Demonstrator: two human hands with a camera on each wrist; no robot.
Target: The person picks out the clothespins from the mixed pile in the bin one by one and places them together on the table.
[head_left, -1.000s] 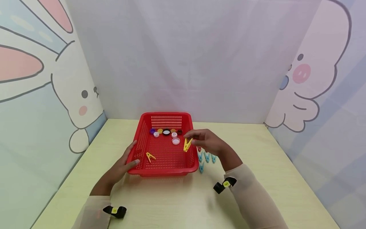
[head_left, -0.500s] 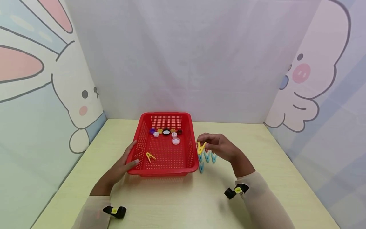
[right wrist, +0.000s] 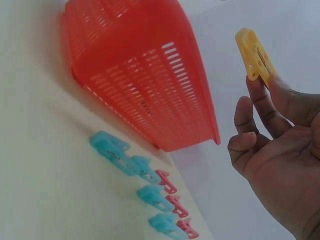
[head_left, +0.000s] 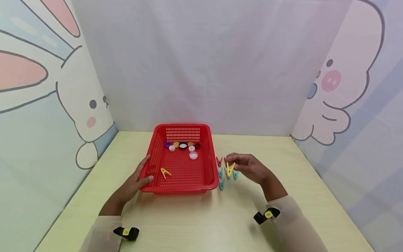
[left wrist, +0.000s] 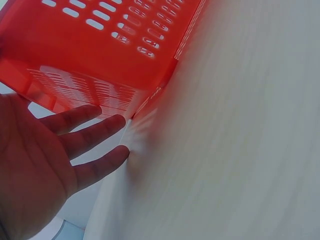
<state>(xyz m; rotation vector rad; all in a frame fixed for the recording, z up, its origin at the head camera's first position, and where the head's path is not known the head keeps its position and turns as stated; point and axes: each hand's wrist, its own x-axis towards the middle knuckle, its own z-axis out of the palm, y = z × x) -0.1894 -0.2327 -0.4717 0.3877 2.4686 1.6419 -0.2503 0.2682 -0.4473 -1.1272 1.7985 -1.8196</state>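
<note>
The left hand (head_left: 135, 182) holds the left rim of a red plastic basket (head_left: 179, 190), thumb over the inside. In the left wrist view, three fingers (left wrist: 97, 135) spread out beside the basket's wall. To the right of the basket, the right hand (head_left: 252, 169) pinches a yellow clothespin (head_left: 230, 170) between thumb and fingertips, above the table. Below and around it lie several light-blue clothespins (right wrist: 155, 197), with red clothespins (right wrist: 176, 205) in a row behind them. Another yellow clothespin (head_left: 165, 173) lies at the basket's front left.
Several bottle caps (head_left: 183, 146) of different colours sit at the back of the basket, with a clear-rimmed lid (head_left: 193, 155) nearest the middle. A pale wooden table (head_left: 189, 224) carries everything. Curtained walls (head_left: 201, 70) with cartoon animals enclose it at the back and sides.
From above the basket's right side, the right hand has moved right and toward the front with the yellow clothespin, now over the blue clothespins. The left hand and basket have stayed put.
</note>
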